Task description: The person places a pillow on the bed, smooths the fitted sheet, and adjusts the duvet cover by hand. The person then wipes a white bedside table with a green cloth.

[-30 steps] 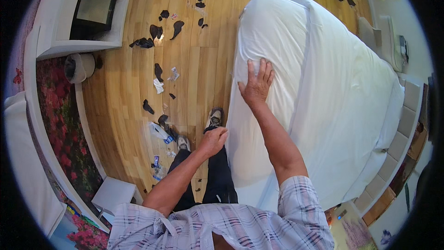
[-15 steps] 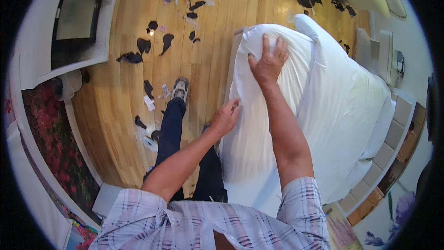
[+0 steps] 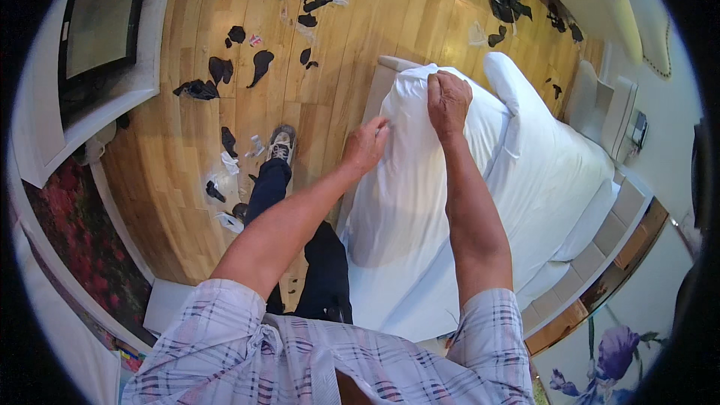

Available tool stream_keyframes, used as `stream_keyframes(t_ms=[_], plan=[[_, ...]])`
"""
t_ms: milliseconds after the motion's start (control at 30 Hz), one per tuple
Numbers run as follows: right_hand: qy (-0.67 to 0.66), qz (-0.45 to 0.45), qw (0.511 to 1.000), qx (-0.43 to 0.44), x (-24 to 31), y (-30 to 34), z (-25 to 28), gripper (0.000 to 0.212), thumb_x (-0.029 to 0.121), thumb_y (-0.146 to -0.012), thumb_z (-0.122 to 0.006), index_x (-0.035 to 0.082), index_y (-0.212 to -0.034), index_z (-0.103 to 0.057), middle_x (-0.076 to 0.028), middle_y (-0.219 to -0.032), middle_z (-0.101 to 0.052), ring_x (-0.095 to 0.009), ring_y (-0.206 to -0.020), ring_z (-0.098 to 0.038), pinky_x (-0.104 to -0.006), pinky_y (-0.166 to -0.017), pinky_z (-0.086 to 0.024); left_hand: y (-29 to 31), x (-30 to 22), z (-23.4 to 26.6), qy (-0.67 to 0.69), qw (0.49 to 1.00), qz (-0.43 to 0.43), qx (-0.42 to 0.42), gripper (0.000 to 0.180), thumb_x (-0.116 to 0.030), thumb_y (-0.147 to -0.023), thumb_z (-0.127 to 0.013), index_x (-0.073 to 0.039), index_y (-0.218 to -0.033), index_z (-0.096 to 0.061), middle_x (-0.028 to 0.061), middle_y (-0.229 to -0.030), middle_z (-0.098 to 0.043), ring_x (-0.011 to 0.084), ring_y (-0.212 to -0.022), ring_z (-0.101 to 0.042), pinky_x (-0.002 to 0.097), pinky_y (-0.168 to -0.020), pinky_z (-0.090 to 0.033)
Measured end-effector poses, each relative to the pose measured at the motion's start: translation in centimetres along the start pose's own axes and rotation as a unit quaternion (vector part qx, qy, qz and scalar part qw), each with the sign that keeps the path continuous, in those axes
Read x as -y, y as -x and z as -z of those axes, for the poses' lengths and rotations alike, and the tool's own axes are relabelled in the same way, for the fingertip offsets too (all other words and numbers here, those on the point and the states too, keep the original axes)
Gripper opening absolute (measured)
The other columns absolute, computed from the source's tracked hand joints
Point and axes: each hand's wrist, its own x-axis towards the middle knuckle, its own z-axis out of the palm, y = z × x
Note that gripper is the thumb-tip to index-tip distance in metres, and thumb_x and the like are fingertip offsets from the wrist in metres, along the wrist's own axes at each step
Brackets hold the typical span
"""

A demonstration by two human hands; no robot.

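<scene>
My right hand (image 3: 450, 103) clamps the rumpled white sheet (image 3: 405, 202); my left hand (image 3: 365, 146) bends its fingers alongside, grip unclear.

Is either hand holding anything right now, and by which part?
The right hand seems closed on the white sheet near its far end; the hand hides the exact grip. Whether the left hand grips it cannot be told.

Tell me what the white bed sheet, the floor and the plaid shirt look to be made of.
White bed sheet: probably cotton or a blend, matte, given its soft creases.
Floor: wood or wood-look laminate, faintly glossy, showing grain and plank seams.
Plaid shirt: thin matte cloth, possibly cotton, judging by its folds.
</scene>
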Motion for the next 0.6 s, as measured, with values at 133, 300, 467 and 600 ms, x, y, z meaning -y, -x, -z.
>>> stream_keyframes(t_ms=[133, 300, 467, 600], plan=[[-0.003, -0.008, 1.0, 0.0, -1.3, -0.5, -0.6, 0.017, 0.023, -0.097, -0.064, 0.009, -0.099, -0.074, -0.008, -0.107, -0.075, -0.031, -0.102, -0.066, -0.0448, -0.101, -0.043, -5.2, -3.2, 1.0, -0.034, 0.99, -0.133, 0.014, 0.03, -0.018, -0.098, -0.064, -0.005, -0.126, -0.068, 0.0227, -0.112, -0.073, 0.0401, -0.104, -0.071, 0.0456, -0.089, -0.056], [-0.02, 0.003, 1.0, -0.014, -1.1, -0.8, -0.9, 0.016, 0.023, -0.098, -0.065, 0.009, -0.1, -0.073, -0.008, -0.104, -0.075, -0.03, -0.101, -0.065, -0.0455, -0.102, -0.041, -9.2, -2.9, 0.2, -0.178, 0.974, -0.111, 0.086, 0.026, -0.021, -0.098, -0.064, -0.014, -0.121, -0.071, 0.0213, -0.107, -0.073, 0.0422, -0.1, -0.069, 0.051, -0.084, -0.056], [-0.023, 0.005, 0.999, -0.029, -1.5, -0.3, -1.1, 0.015, 0.023, -0.097, -0.066, 0.01, -0.101, -0.073, -0.006, -0.107, -0.075, -0.028, -0.103, -0.066, -0.0459, -0.105, -0.04, -11.5, -1.9, -0.1, -0.276, 0.94, -0.16, 0.125, 0.019, -0.023, -0.097, -0.062, -0.013, -0.11, -0.071, 0.0194, -0.099, -0.073, 0.0411, -0.094, -0.071, 0.0531, -0.079, -0.056], [-0.022, 0.022, 0.998, -0.049, -1.7, 0.0, -1.3, 0.014, 0.023, -0.095, -0.07, 0.011, -0.1, -0.074, -0.005, -0.109, -0.076, -0.027, -0.105, -0.066, -0.0457, -0.105, -0.04, -12.0, -0.7, -0.5, -0.259, 0.946, -0.17, 0.091, 0.016, -0.023, -0.098, -0.062, -0.011, -0.106, -0.069, 0.0197, -0.098, -0.072, 0.0431, -0.092, -0.069, 0.0539, -0.078, -0.055]])
